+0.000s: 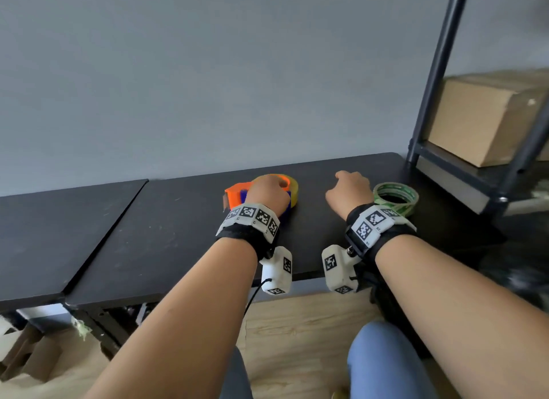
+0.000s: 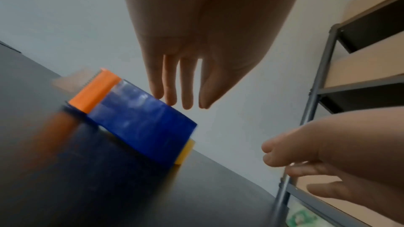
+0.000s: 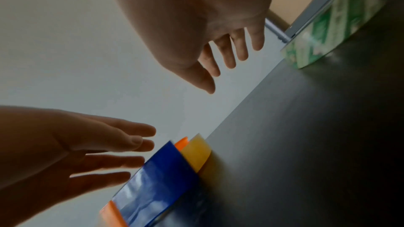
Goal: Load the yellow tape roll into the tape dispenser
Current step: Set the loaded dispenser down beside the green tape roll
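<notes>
The blue and orange tape dispenser (image 1: 237, 195) (image 2: 140, 118) (image 3: 159, 177) lies on the black table with the yellow tape roll (image 1: 292, 187) (image 2: 186, 152) (image 3: 196, 151) seated in it. My left hand (image 1: 267, 190) (image 2: 181, 103) hovers just above the dispenser with straight, relaxed fingers, holding nothing. My right hand (image 1: 347, 187) (image 3: 229, 61) hangs above the table to the right of the dispenser, fingers loose and empty.
A green tape roll (image 1: 396, 198) (image 3: 328, 30) lies right of my right hand. A dark metal shelf (image 1: 463, 166) with a cardboard box (image 1: 487, 116) stands at the table's right end. A second black table (image 1: 59, 235) adjoins on the left.
</notes>
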`<state>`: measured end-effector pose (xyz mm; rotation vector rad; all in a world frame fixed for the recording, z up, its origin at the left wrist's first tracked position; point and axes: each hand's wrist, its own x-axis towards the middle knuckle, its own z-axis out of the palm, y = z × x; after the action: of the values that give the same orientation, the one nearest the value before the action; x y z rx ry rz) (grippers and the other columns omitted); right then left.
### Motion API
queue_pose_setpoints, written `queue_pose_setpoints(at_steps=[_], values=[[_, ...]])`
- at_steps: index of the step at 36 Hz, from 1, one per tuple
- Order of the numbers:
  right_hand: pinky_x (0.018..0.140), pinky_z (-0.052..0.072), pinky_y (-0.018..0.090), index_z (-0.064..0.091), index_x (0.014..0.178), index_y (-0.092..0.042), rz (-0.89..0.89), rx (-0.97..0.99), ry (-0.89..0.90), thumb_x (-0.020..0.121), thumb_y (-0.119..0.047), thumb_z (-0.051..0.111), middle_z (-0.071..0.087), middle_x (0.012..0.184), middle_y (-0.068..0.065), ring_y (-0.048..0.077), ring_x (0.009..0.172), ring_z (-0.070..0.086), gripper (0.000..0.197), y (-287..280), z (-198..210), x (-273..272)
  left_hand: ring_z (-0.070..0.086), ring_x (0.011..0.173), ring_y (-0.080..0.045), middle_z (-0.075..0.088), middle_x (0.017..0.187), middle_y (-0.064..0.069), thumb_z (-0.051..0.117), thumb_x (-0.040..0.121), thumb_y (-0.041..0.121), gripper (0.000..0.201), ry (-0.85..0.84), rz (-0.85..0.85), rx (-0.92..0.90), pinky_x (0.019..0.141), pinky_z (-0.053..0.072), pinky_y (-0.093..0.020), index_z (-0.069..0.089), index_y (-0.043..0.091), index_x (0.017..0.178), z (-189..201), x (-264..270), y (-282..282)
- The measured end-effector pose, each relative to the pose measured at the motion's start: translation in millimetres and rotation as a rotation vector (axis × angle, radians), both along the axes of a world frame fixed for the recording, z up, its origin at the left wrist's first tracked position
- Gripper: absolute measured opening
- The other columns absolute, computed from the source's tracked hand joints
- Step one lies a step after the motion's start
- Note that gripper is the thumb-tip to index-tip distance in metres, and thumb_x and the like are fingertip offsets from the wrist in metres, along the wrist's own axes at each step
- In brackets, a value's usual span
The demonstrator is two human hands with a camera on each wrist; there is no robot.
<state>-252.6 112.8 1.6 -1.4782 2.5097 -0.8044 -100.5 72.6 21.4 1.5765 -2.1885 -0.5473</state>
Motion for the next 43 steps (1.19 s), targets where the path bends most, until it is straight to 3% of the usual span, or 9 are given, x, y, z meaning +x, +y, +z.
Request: queue_pose_setpoints(at_steps=[2,6,14,20,25,27,30,38,43], values=[[0.100,0.043,0.044,0.055,0.128,-0.007,-0.067,0.034,0.032,0.084,-0.015,0.049,0.054,0.132,0.020,0.039,0.124,0.048,0.045,8,0,-15,0.058,0.091,-0.027,0.062,0.097,-0.010,0.043,0.087,0.005,0.025,-0.026,-0.034,-0.031,0.085,0.048,-0.034,0.063,0.020,0.086,-4,-15,0],[0.108,0.038,0.051,0.052,0.130,-0.008,-0.165,0.156,0.036,0.086,-0.020,0.048,0.051,0.137,0.018,0.039,0.129,0.047,0.047,19,-5,-40,0.055,0.123,-0.028,0.063,0.130,-0.009,0.045,0.088,0.011,0.040,-0.057,-0.008,-0.110,0.102,0.045,-0.036,0.064,0.017,0.123,-13,-34,-5],[0.114,0.025,0.050,0.056,0.125,-0.007,-0.133,0.307,0.073,0.087,-0.014,0.044,0.059,0.130,0.018,0.037,0.125,0.051,0.040,17,-14,-51,0.048,0.129,-0.030,0.055,0.138,-0.007,0.046,0.089,0.013,0.043,-0.143,0.011,-0.131,0.105,0.040,-0.038,0.062,0.023,0.128,-17,-42,-15],[0.116,0.022,0.049,0.056,0.118,-0.009,-0.021,0.289,0.059,0.087,-0.008,0.043,0.060,0.122,0.016,0.037,0.123,0.051,0.034,0,-16,-41,0.054,0.107,-0.032,0.066,0.103,-0.010,0.046,0.086,0.016,0.023,-0.101,0.059,-0.129,0.088,0.048,-0.039,0.069,0.015,0.088,-16,-30,-20],[0.117,0.019,0.047,0.053,0.105,-0.012,0.092,0.252,0.019,0.086,-0.004,0.041,0.063,0.103,0.011,0.035,0.118,0.055,0.024,-19,-21,-28,0.047,0.082,-0.024,0.047,0.074,0.003,0.045,0.085,0.012,0.026,-0.057,0.072,-0.043,0.087,0.050,-0.039,0.043,0.030,0.068,-14,-16,-22],[0.118,0.019,0.045,0.055,0.123,-0.011,0.126,0.250,-0.010,0.088,-0.004,0.041,0.063,0.122,0.014,0.036,0.126,0.049,0.038,-25,-21,-22,0.057,0.089,-0.025,0.060,0.087,0.000,0.045,0.085,0.008,0.026,-0.047,0.073,0.018,0.087,0.052,-0.038,0.064,0.024,0.094,-15,-11,-23],[0.116,0.025,0.044,0.053,0.130,-0.011,0.179,0.232,-0.061,0.088,-0.001,0.041,0.058,0.132,0.017,0.039,0.131,0.043,0.045,-36,-23,-16,0.063,0.105,-0.026,0.066,0.122,-0.004,0.046,0.089,0.012,0.046,-0.056,0.075,0.040,0.084,0.052,-0.032,0.057,0.021,0.133,-17,-7,-28],[0.114,0.033,0.042,0.041,0.145,-0.025,0.314,0.247,-0.076,0.095,-0.008,0.042,0.037,0.155,0.010,0.036,0.142,0.033,0.053,-58,-22,-1,0.064,0.102,-0.028,0.069,0.115,-0.007,0.046,0.094,0.026,0.036,-0.099,0.061,0.060,0.089,0.054,-0.039,0.062,0.017,0.125,-11,-5,-31],[0.109,0.038,0.040,0.047,0.142,-0.018,0.317,0.218,-0.061,0.097,-0.007,0.044,0.046,0.149,0.010,0.033,0.135,0.043,0.047,-63,-20,4,0.060,0.112,-0.030,0.063,0.128,-0.008,0.042,0.096,0.021,0.041,-0.093,0.044,0.098,0.097,0.050,-0.040,0.056,0.018,0.134,-9,-1,-35]])
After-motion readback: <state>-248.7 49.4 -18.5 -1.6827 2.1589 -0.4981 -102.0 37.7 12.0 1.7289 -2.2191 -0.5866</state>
